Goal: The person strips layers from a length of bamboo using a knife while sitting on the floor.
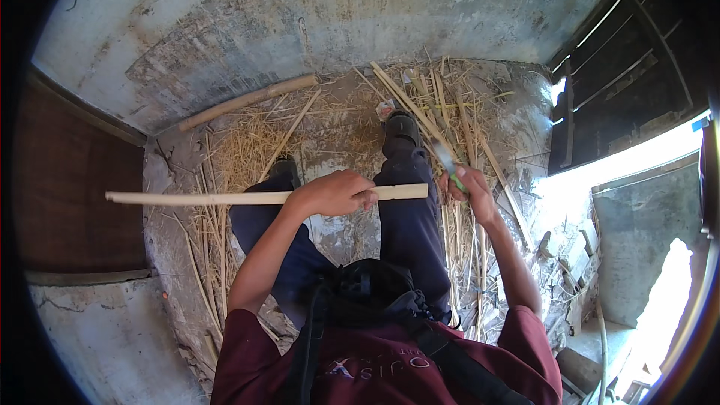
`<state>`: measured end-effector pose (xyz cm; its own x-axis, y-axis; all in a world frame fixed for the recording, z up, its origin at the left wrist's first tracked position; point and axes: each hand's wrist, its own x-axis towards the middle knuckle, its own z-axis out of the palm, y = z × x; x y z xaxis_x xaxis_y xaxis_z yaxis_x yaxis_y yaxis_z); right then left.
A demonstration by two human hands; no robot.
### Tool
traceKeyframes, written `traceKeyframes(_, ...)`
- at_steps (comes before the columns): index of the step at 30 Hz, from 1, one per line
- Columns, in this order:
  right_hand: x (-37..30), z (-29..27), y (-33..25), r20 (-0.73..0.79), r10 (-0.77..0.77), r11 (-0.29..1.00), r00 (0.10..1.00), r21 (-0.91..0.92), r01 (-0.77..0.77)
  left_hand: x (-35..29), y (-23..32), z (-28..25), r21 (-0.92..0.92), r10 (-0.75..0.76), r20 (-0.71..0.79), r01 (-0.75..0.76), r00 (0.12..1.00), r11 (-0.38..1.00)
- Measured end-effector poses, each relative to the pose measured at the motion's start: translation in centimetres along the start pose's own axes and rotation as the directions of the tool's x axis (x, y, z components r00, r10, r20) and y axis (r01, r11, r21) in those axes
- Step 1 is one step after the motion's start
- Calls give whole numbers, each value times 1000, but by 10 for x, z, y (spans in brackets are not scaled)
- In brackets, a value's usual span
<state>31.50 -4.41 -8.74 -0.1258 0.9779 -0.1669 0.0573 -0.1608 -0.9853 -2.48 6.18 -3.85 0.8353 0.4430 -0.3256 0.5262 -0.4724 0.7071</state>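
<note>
My left hand point(337, 193) is closed around a pale bamboo strip point(191, 199), held level across my thighs. Its long end reaches out to the left, and a short end sticks out to the right over my right leg. Off to the right, my right hand point(466, 189) grips a knife by its green handle point(454, 181). The knife's blade point(444, 156) points away from me and up to the left, blurred at its edges. Blade and strip are apart.
Shavings point(251, 139) and several long strips point(409, 101) litter the floor around my feet. A round pole point(251, 102) lies along the base of the stained wall point(300, 22). Rubble point(574, 255) sits at the right, beside a bright opening. A brown wooden panel point(82, 180) stands at the left.
</note>
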Motion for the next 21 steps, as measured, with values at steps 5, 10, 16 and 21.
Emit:
traceKeyframes(5, -20, 24, -25, -188, -204, 976, 961, -115, 185, -1, 5, 5, -61, 75, -275, -96, 959, 994)
traceKeyframes(10, -37, 43, -55, -276, -324, 889, 905, -416, 191, -20, 40, -3, -215, -40, -320, -31, 947, 976)
traceKeyframes(16, -56, 47, -77, -234, -538, 757, 810, -558, 341, -42, 84, 9, -159, 9, -496, -101, 868, 982)
traceKeyframes(21, -65, 58, -80, -58, -697, 557, 715, -672, 489, -48, 100, 18, -106, 22, -612, -111, 790, 988)
